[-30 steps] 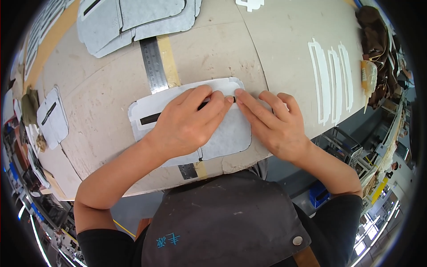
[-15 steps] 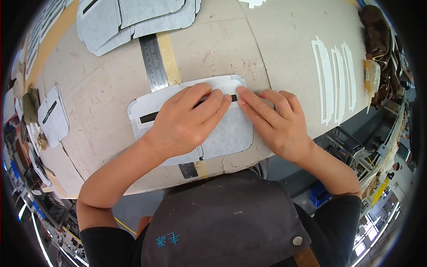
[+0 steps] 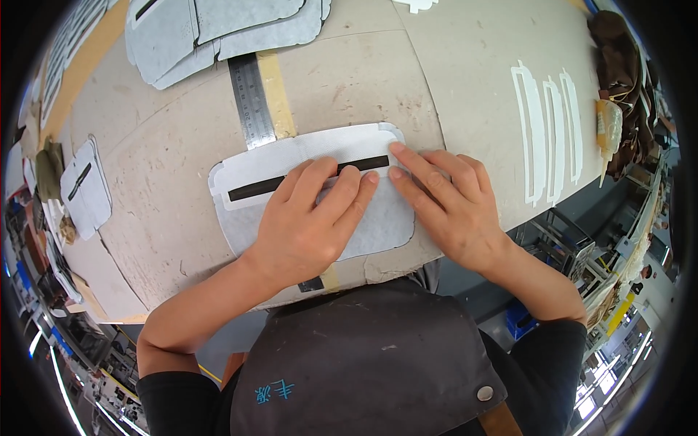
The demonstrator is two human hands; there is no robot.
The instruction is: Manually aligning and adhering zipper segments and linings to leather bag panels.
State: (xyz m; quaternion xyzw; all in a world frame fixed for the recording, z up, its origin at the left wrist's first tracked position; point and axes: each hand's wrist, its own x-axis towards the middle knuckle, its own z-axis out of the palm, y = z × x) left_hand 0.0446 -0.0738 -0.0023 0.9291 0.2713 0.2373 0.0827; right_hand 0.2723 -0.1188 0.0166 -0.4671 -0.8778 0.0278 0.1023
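Note:
A pale grey fabric-like panel (image 3: 382,218) with rounded corners lies flat in front of me. Across its upper part runs a white strip (image 3: 291,150) framing a long, narrow black slot (image 3: 258,190). My left hand (image 3: 305,225) rests on the middle of the panel, palm down and fingers apart, the fingertips along the lower side of the slot and partly covering it. At the slot's right end, my right hand (image 3: 458,207) has its fingers stretched out, index and thumb tips touching the strip's end. Neither hand grasps anything.
A steel ruler (image 3: 252,102) and a yellowish tape strip (image 3: 276,94) run under the panel. Similar panels (image 3: 247,29) are stacked at the far left; a smaller one (image 3: 87,189) lies left. White slotted strips (image 3: 533,138) and a yellowish bottle (image 3: 608,131) sit at right.
My left hand has drawn back toward me, uncovering more of the black slot. My right hand has shifted slightly, its fingertips a little farther apart. The panel stays in place.

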